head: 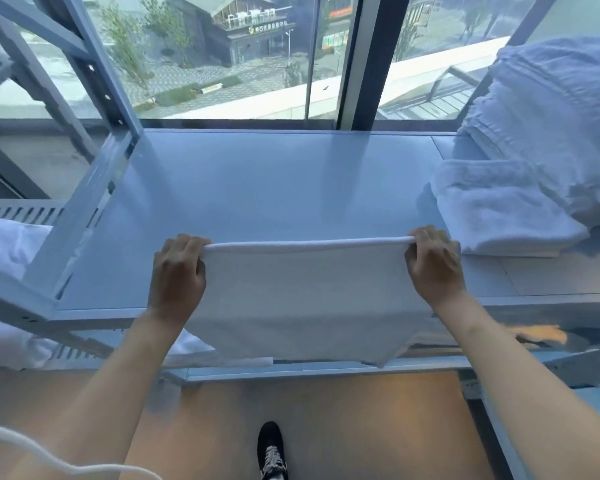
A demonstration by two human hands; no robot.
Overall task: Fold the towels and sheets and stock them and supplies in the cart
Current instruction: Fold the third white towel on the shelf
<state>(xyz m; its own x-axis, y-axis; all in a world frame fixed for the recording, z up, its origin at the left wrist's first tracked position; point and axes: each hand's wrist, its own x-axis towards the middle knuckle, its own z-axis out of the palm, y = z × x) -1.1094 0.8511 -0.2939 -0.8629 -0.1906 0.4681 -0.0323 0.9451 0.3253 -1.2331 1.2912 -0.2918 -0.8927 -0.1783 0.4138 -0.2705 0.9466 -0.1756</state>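
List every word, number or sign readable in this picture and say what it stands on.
Building sign outside the window: a green logo and pale characters, too blurred to read.
Red shopfront sign: blurred, unreadable.
Towel, folded towels, shelf: no text.

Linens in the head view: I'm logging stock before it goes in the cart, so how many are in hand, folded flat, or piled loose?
Towel held by left hand and right hand: 1
Folded towel on the shelf: 1
Loose heap of linen, pieces uncountable: 1
Total: 3
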